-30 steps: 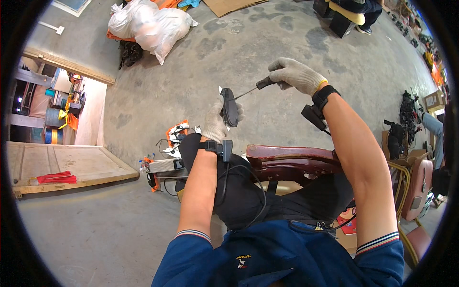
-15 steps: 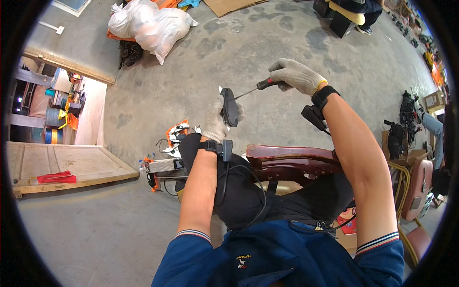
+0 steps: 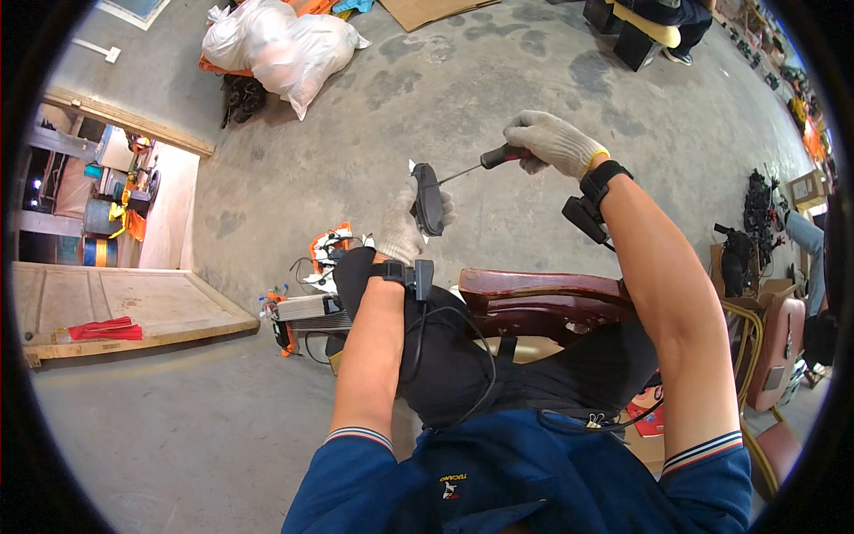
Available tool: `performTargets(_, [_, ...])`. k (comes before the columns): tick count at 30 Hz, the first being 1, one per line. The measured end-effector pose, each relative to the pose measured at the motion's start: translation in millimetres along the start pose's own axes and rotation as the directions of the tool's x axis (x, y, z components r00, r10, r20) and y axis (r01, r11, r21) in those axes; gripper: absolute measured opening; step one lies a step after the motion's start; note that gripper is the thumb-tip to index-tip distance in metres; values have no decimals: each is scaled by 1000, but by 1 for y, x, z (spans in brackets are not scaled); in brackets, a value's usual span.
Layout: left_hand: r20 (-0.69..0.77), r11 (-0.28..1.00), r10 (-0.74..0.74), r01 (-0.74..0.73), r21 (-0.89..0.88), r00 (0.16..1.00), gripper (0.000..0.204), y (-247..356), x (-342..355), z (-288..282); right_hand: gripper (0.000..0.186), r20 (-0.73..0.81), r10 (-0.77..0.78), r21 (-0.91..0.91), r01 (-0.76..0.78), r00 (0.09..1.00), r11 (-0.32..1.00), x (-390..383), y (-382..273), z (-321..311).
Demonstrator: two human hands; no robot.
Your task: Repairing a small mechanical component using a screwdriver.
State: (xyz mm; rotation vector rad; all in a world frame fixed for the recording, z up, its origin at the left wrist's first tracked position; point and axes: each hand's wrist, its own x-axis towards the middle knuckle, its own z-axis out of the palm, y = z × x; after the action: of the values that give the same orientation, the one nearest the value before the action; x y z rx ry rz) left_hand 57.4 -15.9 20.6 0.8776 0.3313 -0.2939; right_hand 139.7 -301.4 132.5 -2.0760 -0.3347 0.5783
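Concrete floor under a seated person's gloved hands.
Left hand clamps a dark oval part, partly hiding it; right hand grips a screwdriver, its tip unclear.

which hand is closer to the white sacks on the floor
Left. The left hand holds the black part, on the side toward the white sacks; the right hand grips the screwdriver farther right.
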Motion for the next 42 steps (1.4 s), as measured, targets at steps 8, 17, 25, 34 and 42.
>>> performTargets(8, [-6, 1000, -24, 24, -10, 1000, 55, -1, 1, -1, 34, -60, 179, 244, -160, 982, 956, -7, -13, 3])
performTargets(17, [22, 1000, 1, -1, -11, 1000, 54, -2, 2, -4, 34, -46, 214, 289, -192, 976, 938, -6, -8, 0])
performTargets(25, [32, 999, -19, 20, -33, 999, 54, -1, 4, -5, 35, -87, 146, 276, -117, 986, 954, -6, -11, 3])
performTargets(34, [23, 1000, -2, 2, -3, 1000, 55, -2, 3, -4, 35, -11, 245, 260, -234, 969, 937, -7, -13, 0])
performTargets(42, [28, 1000, -20, 20, -1, 999, 54, -2, 5, -7, 39, -102, 117, 213, -93, 988, 973, -6, -12, 3])
